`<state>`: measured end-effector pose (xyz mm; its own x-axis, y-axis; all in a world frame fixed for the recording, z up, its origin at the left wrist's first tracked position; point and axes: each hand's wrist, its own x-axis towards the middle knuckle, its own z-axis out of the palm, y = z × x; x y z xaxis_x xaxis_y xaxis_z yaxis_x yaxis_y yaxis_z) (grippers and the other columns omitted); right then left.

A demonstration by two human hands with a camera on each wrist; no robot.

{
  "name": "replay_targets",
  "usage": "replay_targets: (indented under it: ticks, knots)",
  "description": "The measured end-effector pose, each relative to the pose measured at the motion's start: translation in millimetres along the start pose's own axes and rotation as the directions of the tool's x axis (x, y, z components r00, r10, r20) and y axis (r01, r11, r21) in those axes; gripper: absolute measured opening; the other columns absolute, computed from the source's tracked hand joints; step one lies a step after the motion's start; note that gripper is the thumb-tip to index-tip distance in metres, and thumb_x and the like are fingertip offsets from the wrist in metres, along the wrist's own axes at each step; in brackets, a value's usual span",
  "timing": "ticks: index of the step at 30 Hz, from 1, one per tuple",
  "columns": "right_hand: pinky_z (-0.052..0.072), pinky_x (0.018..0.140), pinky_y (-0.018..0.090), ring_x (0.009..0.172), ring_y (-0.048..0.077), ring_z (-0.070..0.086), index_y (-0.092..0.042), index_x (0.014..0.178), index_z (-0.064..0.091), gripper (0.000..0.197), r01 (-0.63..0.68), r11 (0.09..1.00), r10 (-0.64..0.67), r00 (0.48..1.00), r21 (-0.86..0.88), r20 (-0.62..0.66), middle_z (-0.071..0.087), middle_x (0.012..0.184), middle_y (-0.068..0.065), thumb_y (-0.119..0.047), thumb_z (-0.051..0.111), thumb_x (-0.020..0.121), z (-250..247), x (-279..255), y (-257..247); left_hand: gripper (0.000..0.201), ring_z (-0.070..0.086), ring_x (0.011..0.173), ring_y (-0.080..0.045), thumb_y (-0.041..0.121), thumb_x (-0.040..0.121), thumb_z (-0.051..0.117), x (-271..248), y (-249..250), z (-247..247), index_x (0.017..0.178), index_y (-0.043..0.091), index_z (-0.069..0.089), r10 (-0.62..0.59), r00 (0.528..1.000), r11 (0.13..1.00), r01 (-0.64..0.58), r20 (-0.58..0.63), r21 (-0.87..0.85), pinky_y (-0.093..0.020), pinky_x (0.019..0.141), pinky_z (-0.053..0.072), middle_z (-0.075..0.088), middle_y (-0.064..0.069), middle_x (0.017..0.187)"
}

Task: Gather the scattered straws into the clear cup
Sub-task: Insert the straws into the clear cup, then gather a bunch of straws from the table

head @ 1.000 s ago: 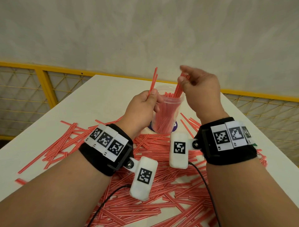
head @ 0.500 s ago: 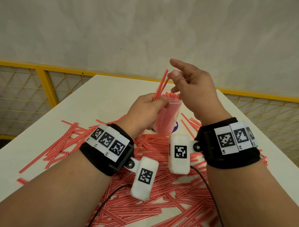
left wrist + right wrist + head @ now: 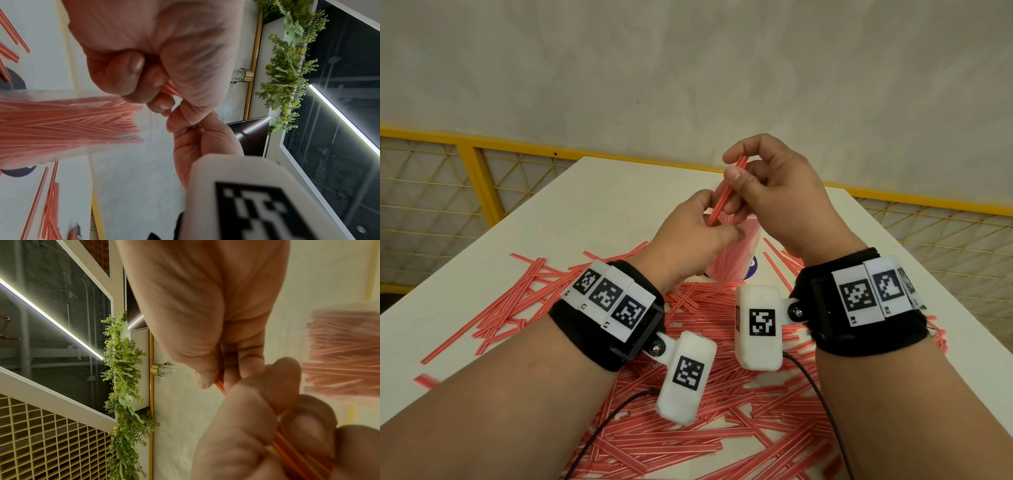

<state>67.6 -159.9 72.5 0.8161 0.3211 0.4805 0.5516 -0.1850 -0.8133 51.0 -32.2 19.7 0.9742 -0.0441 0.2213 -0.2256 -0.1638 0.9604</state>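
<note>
Here, both hands pinch a few red straws [image 3: 726, 195] above the clear cup [image 3: 748, 253]. The left hand [image 3: 688, 240] grips low, the right hand [image 3: 774, 202] the top. More straws [image 3: 688, 435] litter the near desk [image 3: 592, 205].

Fenced-off trial room – white table [image 3: 592, 205], yellow mesh barrier [image 3: 431, 192], greenery-trimmed wall [image 3: 123, 356]

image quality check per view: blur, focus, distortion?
Head: sharp, evenly lit, wide-angle bowing at the table edges. Left wrist: near marker block out of focus, clear cup soft. Right wrist: left hand and cup blurred, background plants crisp.
</note>
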Motion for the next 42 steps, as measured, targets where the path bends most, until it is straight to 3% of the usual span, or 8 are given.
replay_targets:
  ticks: [5, 11, 19, 26, 31, 35, 39, 42]
  knots:
    - [0.049, 0.048, 0.026, 0.049, 0.01, 0.056, -0.017, 0.096, 0.055, 0.016, 0.132, 0.99, -0.115, 0.957, 0.047, -0.267, 0.064, 0.068, 0.006, -0.001, 0.053, 0.095, -9.2, 4.6, -2.1, 0.046, 0.064, 0.077, -0.011, 0.028, 0.068, 0.074, 0.2, 5.1, -3.6, 0.109, 0.03, 0.055, 0.05, 0.996, 0.997, -0.046, -0.077, 0.055, -0.03, 0.068, 0.053, 0.064, 0.006, 0.1]
    - [0.051, 0.052, 0.03, 0.052, 0.012, 0.057, -0.024, 0.097, 0.052, 0.016, 0.243, 0.967, -0.241, 0.784, -0.075, -0.573, 0.061, 0.07, 0.009, -0.008, 0.052, 0.094, -30.3, 7.8, 2.1, 0.064, 0.04, 0.125, -0.004, 0.016, 0.08, 0.07, 5.9, 0.7, -12.2, 0.138, 0.029, 0.045, 0.133, 0.991, 0.94, -0.13, 0.011, 0.316, -0.021, 0.095, 0.035, 0.032, 0.012, 0.148]
    - [0.051, 0.079, 0.029, 0.081, 0.018, 0.065, -0.02, 0.118, 0.065, 0.024, -0.064, 0.916, -0.091, 0.928, -0.396, -0.361, 0.067, 0.087, 0.0, -0.025, 0.054, 0.097, -25.3, 11.3, 24.8, 0.061, 0.042, 0.129, -0.006, 0.009, 0.082, 0.06, 6.4, -2.2, -11.3, 0.139, 0.025, 0.046, 0.153, 0.988, 0.9, -0.154, 0.035, 0.408, -0.017, 0.095, 0.032, 0.032, 0.011, 0.152]
    - [0.031, 0.04, 0.003, 0.053, 0.003, 0.049, -0.022, 0.096, 0.074, 0.026, -0.193, 0.749, 0.138, 0.981, -0.634, -0.135, 0.065, 0.081, -0.004, -0.008, 0.052, 0.092, -29.4, 9.2, 27.2, 0.062, 0.041, 0.132, -0.007, 0.006, 0.082, 0.059, 8.2, -3.9, -11.3, 0.14, 0.023, 0.045, 0.157, 0.987, 0.895, -0.156, 0.031, 0.419, -0.019, 0.099, 0.033, 0.031, 0.009, 0.153]
    - [0.033, 0.046, -0.001, 0.06, 0.0, 0.05, -0.02, 0.108, 0.072, 0.023, -0.181, 0.733, 0.134, 0.984, -0.656, -0.121, 0.069, 0.095, -0.004, -0.013, 0.054, 0.095, -25.0, 7.8, 24.3, 0.076, 0.023, 0.145, -0.009, 0.005, 0.087, 0.054, 8.6, -6.1, -15.5, 0.153, 0.028, 0.023, 0.059, 0.99, 0.888, -0.111, 0.128, 0.446, -0.031, 0.116, 0.028, 0.008, 0.014, 0.162]
    - [0.039, 0.067, 0.013, 0.074, 0.003, 0.056, -0.023, 0.107, 0.072, 0.019, -0.158, 0.734, 0.065, 0.984, -0.66, -0.164, 0.071, 0.101, -0.005, -0.02, 0.066, 0.089, -38.3, 3.5, 6.5, 0.076, 0.042, 0.135, -0.018, 0.01, 0.089, 0.055, 8.2, 3.3, -21.4, 0.152, 0.032, 0.02, 0.006, 0.995, 0.915, -0.044, 0.095, 0.402, -0.034, 0.102, 0.044, 0.018, 0.008, 0.16]
    - [0.041, 0.042, 0.013, 0.045, -0.001, 0.052, -0.023, 0.076, 0.07, 0.008, -0.161, 0.807, 0.101, 0.986, -0.568, -0.135, 0.063, 0.063, -0.008, -0.02, 0.076, 0.079, -47.1, -8.9, -11.3, 0.038, 0.059, 0.1, -0.011, 0.014, 0.085, 0.063, 8.4, 17.5, -31.0, 0.118, 0.028, 0.053, 0.103, 0.988, 0.901, -0.046, -0.111, 0.432, -0.02, 0.073, 0.042, 0.054, 0.007, 0.124]
    - [0.04, 0.041, 0.01, 0.048, 0.0, 0.054, -0.021, 0.076, 0.072, 0.007, -0.136, 0.73, 0.216, 0.976, -0.669, 0.037, 0.062, 0.061, -0.01, -0.018, 0.078, 0.076, -37.2, -14.6, -10.5, 0.023, 0.054, 0.074, -0.003, 0.014, 0.085, 0.067, 8.3, 20.1, -31.9, 0.104, 0.025, 0.059, 0.05, 0.998, 0.853, -0.022, -0.041, 0.521, -0.008, 0.049, 0.039, 0.055, 0.011, 0.098]
